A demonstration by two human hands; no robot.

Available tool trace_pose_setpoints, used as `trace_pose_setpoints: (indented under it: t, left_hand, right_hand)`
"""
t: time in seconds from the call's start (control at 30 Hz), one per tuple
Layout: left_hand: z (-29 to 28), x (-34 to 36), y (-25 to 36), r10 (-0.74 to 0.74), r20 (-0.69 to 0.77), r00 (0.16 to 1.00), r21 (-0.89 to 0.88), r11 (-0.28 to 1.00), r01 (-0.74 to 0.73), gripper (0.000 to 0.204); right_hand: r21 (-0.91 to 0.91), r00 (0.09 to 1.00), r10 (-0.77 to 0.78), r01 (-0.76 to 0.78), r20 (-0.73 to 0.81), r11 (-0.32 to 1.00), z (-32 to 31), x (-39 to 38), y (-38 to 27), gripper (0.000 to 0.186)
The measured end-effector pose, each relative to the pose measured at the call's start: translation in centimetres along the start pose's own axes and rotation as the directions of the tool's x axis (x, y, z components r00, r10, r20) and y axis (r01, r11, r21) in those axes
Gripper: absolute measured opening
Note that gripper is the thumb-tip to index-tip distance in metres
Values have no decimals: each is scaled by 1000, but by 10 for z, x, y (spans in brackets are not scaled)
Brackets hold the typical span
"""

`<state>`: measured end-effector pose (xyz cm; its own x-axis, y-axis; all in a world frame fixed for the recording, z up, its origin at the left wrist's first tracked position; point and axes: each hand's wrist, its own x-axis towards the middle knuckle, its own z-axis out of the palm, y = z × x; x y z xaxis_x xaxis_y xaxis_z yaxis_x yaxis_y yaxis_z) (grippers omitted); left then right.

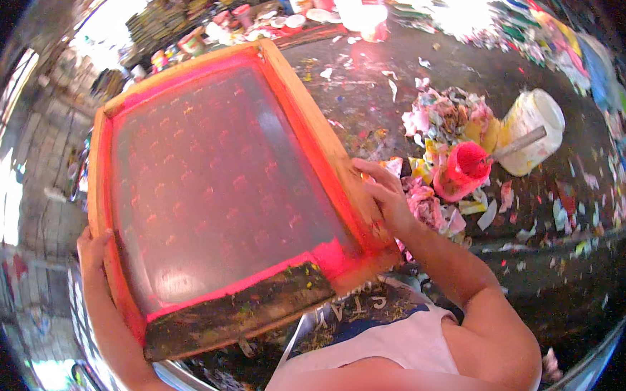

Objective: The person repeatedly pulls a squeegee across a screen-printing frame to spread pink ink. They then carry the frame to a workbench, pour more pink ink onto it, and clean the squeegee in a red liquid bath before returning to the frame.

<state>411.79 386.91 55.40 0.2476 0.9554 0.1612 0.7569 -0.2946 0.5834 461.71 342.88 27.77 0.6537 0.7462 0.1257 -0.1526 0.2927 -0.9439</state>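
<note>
scraps (487,215) are littering the counter (443,67); left hand (95,250) and right hand (390,202) are gripping opposite sides of a framed screen (214,179) before the pale shirt (399,338); even support is probably steadying it best.

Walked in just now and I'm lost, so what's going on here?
A person grips a wooden-framed screen by its opposite sides, left hand and right hand. To its right, a pinkish-red cup with a stick in it stands near a white bucket and crumpled rags.
</note>
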Motion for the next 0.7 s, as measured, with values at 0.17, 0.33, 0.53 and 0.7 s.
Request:
trace_pose_setpoints:
  t: [0.17, 0.33, 0.53, 0.7]
  left_hand:
    - [65, 155, 29, 102, 106, 989, -13, 995, -101, 38]
    - [135, 251, 39, 207, 163, 965, 41, 976, -216, 41]
    - [205, 296, 39, 331, 295, 896, -187, 940, -286, 43]
    - [253, 304, 55, 270, 309, 912, -19, 960, -278, 46]
  right_hand:
    - [218, 986, 79, -46, -146, 975, 27, 55, 30, 55]
    - [199, 962, 102, -52, -252, 979, 43, 74, 68, 54]
    - [-34, 920, 20, -36, -392, 999, 44, 63, 89, 54]
    - [27, 906, 5, 7, -424, 1000, 40, 54, 89, 56]
